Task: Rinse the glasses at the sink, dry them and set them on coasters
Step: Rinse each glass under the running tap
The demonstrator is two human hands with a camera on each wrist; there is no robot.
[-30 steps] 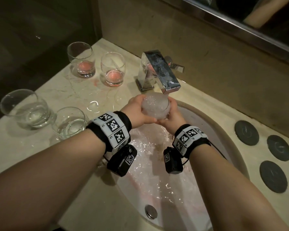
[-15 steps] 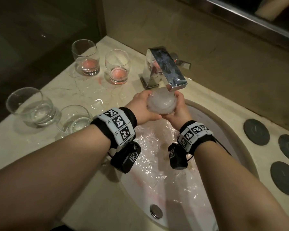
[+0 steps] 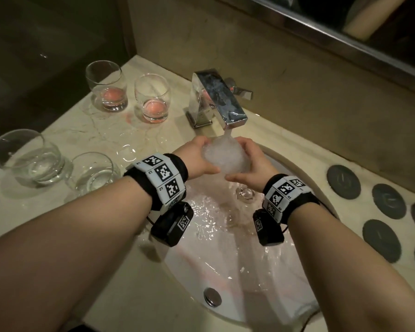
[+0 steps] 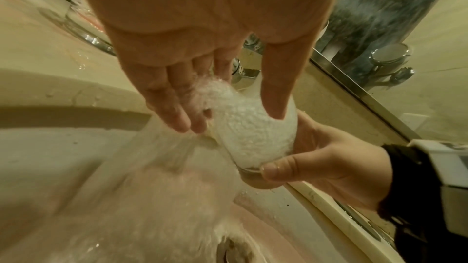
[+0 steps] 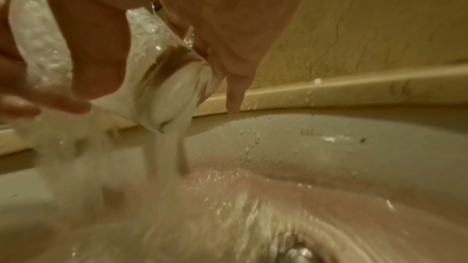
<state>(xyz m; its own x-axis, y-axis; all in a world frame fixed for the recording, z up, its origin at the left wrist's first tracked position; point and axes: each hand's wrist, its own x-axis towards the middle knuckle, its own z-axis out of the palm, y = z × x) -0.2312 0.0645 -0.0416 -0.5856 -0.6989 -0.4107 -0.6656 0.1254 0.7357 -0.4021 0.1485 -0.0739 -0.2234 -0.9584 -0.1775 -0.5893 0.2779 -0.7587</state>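
A clear tumbler (image 3: 225, 156), white with foaming water, is under the running faucet (image 3: 219, 104) above the sink (image 3: 295, 279). My left hand (image 3: 194, 156) holds its left side, thumb and fingers either side of the rim (image 4: 231, 121). My right hand (image 3: 252, 161) curls round its base (image 4: 316, 157). Water spills off the tilted glass (image 5: 167, 91) into the basin. Two glasses with pink dregs (image 3: 107, 89) (image 3: 153, 99) stand at the back left. Two glasses holding clear water (image 3: 27, 159) (image 3: 95, 173) stand nearer.
Several dark round coasters (image 3: 343, 182) lie on the marble counter right of the sink. The drain (image 3: 212, 297) is at the near end of the wet basin. A mirror frame (image 3: 345, 41) runs along the wall behind.
Both hands have lowered the glass a little below the spout, so the stream now shows above it. The glasses on the counter have not moved.
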